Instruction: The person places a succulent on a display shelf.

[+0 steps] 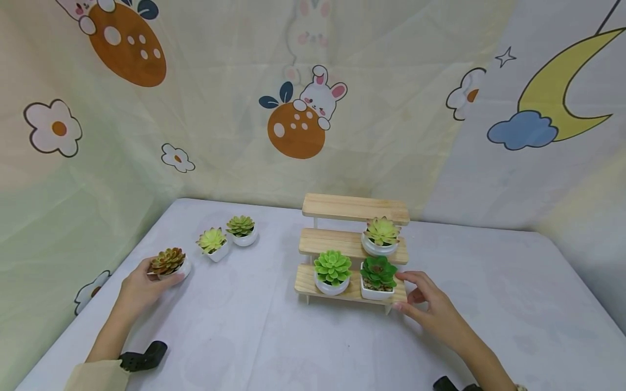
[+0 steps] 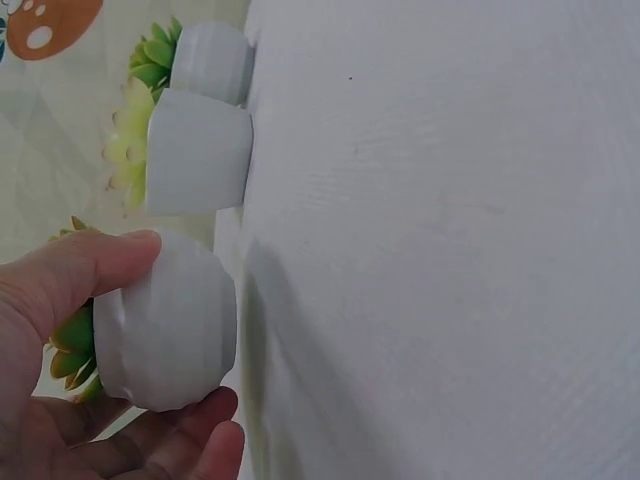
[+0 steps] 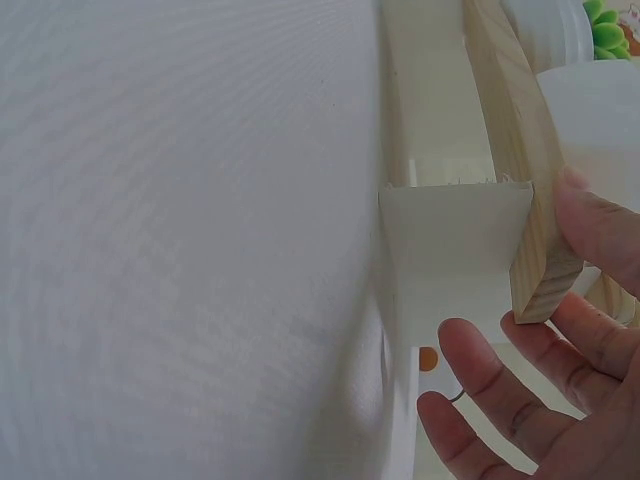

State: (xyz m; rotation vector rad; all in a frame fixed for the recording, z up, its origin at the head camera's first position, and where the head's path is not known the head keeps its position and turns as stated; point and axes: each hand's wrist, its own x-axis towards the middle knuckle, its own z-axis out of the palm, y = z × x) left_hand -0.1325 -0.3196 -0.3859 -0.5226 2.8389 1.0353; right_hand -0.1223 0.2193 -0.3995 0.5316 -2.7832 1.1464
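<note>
My left hand [image 1: 142, 290] grips a white round pot [image 2: 175, 330] holding a reddish-brown artificial succulent [image 1: 168, 261], thumb on one side and fingers on the other. Beyond it stand two more potted succulents, a pale yellow-green one [image 1: 212, 240] and a green one [image 1: 241, 226]. My right hand [image 1: 432, 307] holds the right end of the bottom tier of a three-tier wooden shelf [image 3: 545, 200], between thumb and fingers. Close to those fingertips sits a dark green succulent [image 1: 379, 272] in a square white pot. A bright green succulent [image 1: 332, 267] shares that tier.
A yellow-green succulent [image 1: 382, 232] stands on the right of the middle tier; the top tier [image 1: 354, 207] is bare wood. White cloth covers the table [image 1: 274, 336]. A printed fabric backdrop [image 1: 220, 81] rises behind and at the sides.
</note>
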